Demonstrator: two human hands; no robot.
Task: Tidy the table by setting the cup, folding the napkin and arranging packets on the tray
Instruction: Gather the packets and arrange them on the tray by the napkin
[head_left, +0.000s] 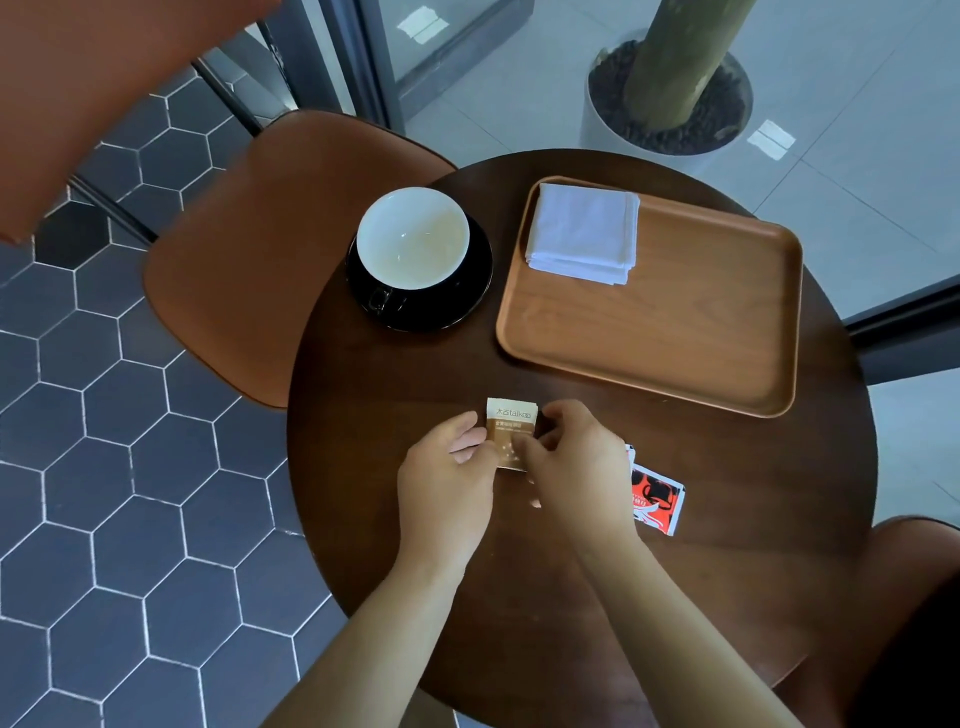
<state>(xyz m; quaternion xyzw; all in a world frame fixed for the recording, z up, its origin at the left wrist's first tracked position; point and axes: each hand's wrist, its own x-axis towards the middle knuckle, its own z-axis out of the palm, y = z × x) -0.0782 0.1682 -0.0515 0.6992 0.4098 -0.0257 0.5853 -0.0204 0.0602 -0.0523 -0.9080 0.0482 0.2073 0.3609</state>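
A brown and white sugar packet (509, 422) lies near the front of the round dark table (395, 395). My left hand (447, 478) pinches its left edge and my right hand (571, 467) pinches its right side. A red, black and white packet (657, 499) lies just right of my right hand, partly hidden by it. A white cup (413, 236) with a dark outside stands empty on a black saucer (467, 296) at the back left. A folded white napkin (584, 231) lies in the far left corner of the wooden tray (675, 332).
A brown chair seat (249, 249) stands close against the table's left side, another chair (909, 597) at the front right. A potted tree trunk (670, 88) stands behind the table. Hexagonal floor tiles spread to the left.
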